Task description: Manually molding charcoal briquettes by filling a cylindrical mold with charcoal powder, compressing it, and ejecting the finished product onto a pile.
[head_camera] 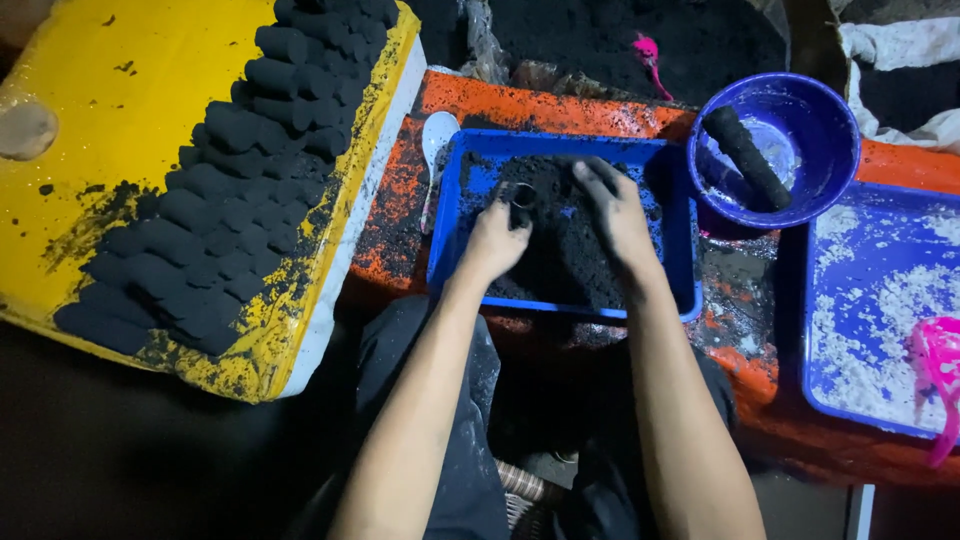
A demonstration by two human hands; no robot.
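Black powder [570, 250], heaped in blue tray [680, 250]. Left hand [497, 238] curled around small metal ring mould [523, 195], upright in the powder. Right hand [615, 210] just beside, fingers together, pressing the powder. Purple bowl [825, 130] right; moulded black cylinders [240, 190] on yellow board [120, 120] left.

We see black powder [560, 250] filling a blue tray [448, 230] on an orange, soot-speckled surface [540, 105]; black cylinders [230, 180] row on a yellow board [120, 120]; a purple-blue bowl [830, 120]; a second blue tray [880, 300] flecked white; a pink scoop [940, 365].
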